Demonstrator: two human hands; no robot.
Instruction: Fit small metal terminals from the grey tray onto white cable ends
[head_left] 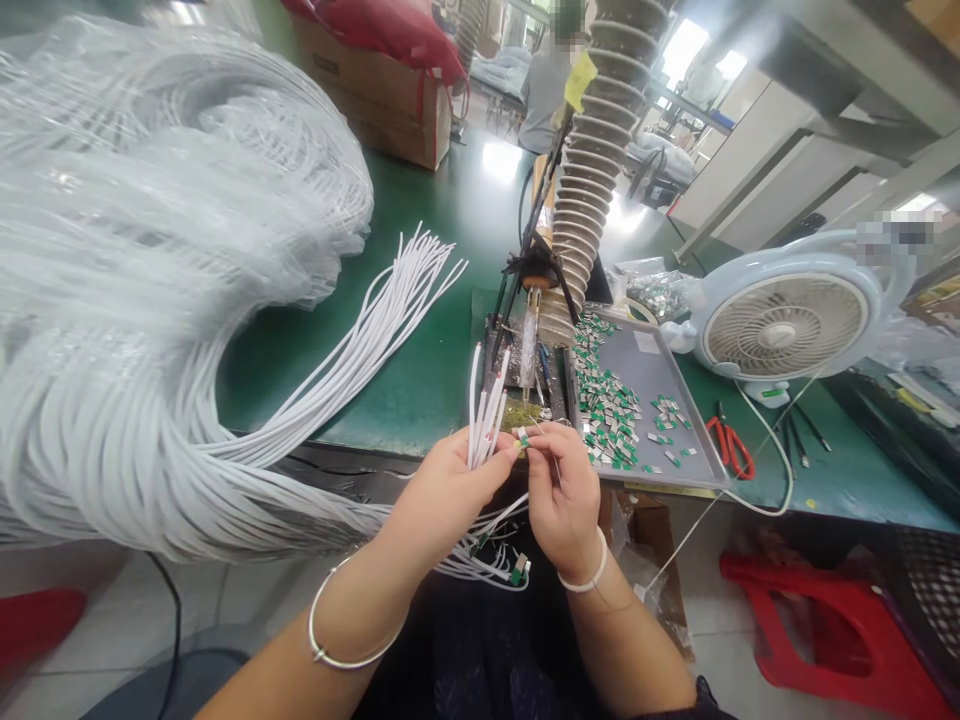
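Observation:
My left hand is closed around several white cables, their cut ends pointing up. At its thumb tip sits a small green-and-metal connector, close to my right fingertips. My right hand is pinched on a thin wire that looks like solder; the fingers partly hide it. Just beyond both hands, a soldering iron is mounted tip down above a yellowish cleaning pad. Below my hands hang white cables with green connectors on their ends.
A large plastic-wrapped cable bundle covers the left. A ribbed hose comes down behind the iron. On the right are a grey tray of small connectors, red-handled pliers and a fan. A person is in the background.

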